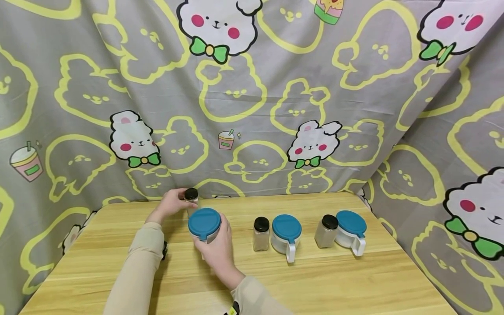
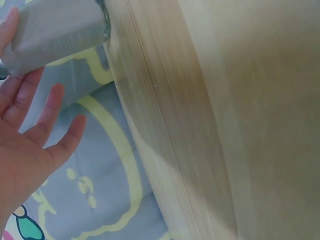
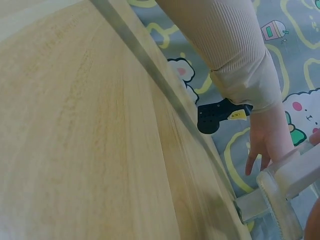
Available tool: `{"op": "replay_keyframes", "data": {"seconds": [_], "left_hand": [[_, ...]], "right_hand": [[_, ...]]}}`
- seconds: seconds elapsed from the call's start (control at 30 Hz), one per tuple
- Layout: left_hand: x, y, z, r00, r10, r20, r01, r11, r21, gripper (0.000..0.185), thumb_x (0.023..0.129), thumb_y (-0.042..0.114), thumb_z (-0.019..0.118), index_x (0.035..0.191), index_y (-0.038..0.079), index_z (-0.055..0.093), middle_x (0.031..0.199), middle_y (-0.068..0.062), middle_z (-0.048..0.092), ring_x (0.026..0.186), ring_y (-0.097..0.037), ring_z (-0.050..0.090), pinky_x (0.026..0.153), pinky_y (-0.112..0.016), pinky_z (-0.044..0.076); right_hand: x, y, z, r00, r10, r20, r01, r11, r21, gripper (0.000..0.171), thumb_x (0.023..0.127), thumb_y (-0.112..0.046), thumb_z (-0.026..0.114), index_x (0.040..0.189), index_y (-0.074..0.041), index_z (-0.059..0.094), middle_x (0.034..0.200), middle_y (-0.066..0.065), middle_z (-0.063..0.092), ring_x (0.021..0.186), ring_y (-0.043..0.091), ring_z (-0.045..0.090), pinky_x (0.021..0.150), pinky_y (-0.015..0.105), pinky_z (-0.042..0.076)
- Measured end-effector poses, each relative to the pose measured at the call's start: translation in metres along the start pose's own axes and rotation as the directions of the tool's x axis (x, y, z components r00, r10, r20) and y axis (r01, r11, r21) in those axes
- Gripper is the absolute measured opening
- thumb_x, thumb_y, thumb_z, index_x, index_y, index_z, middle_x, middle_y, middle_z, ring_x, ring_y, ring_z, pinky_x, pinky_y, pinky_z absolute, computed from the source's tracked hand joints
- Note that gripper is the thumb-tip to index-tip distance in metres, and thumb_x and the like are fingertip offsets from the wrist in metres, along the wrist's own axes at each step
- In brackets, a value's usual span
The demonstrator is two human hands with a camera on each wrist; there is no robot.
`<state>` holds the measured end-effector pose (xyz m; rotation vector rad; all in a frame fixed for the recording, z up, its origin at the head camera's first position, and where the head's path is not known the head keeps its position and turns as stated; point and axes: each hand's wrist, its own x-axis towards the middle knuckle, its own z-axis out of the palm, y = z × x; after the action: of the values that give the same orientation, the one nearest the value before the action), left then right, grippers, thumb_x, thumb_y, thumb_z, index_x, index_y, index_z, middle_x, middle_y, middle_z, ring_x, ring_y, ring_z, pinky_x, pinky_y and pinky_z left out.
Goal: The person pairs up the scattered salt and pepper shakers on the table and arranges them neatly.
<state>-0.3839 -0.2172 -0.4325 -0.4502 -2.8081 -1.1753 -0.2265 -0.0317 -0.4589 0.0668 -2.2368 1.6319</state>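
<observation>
Left hand [image 1: 172, 202] curled round black-capped jar [image 1: 191, 199] at far left of bench [image 1: 334, 280], fingers against glass. Right hand [image 1: 218, 250] grips blue-lidded canister [image 1: 204, 225] from near side, just in front of that jar. Right of these, two more jar-and-canister pairs stand in row: jar [image 1: 261, 234], canister [image 1: 286, 234], jar [image 1: 326, 231], canister [image 1: 350, 231]. Cartoon cloth [image 1: 252, 96] behind.

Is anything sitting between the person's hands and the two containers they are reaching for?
Nothing visible: the left hand already touches the black-capped jar, and the right hand grips the blue-lidded pot in front of it.
</observation>
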Motion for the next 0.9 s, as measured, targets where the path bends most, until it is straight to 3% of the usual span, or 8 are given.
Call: {"op": "replay_keyframes", "data": {"seconds": [0.3, 0.9], "left_hand": [[-0.002, -0.003, -0.001, 1.000, -0.001, 0.008, 0.001, 0.999, 0.034, 0.059, 0.077, 0.033, 0.083, 0.126, 0.006, 0.064, 0.123, -0.019, 0.067, 0.118, -0.038, 0.060, 0.098, -0.053, 0.049], [-0.015, 0.003, -0.003, 1.000, -0.001, 0.014, 0.000, 0.997, 0.074, 0.068, 0.076, 0.035, 0.083, 0.132, 0.004, 0.059, 0.130, -0.022, 0.062, 0.124, -0.041, 0.055, 0.100, -0.055, 0.046]], "right_hand": [[-0.002, 0.002, -0.004, 1.000, -0.001, -0.010, 0.001, 1.000, 0.012, 0.088, 0.070, -0.028, 0.084, 0.143, -0.012, 0.038, 0.137, 0.007, 0.050, 0.124, 0.026, 0.052, 0.102, 0.050, 0.045], [-0.009, 0.002, -0.014, 0.999, 0.051, 0.003, -0.051, 0.997, 0.064, 0.090, 0.069, -0.027, 0.085, 0.144, -0.012, 0.037, 0.138, 0.008, 0.050, 0.125, 0.027, 0.051, 0.103, 0.054, 0.043]]}}
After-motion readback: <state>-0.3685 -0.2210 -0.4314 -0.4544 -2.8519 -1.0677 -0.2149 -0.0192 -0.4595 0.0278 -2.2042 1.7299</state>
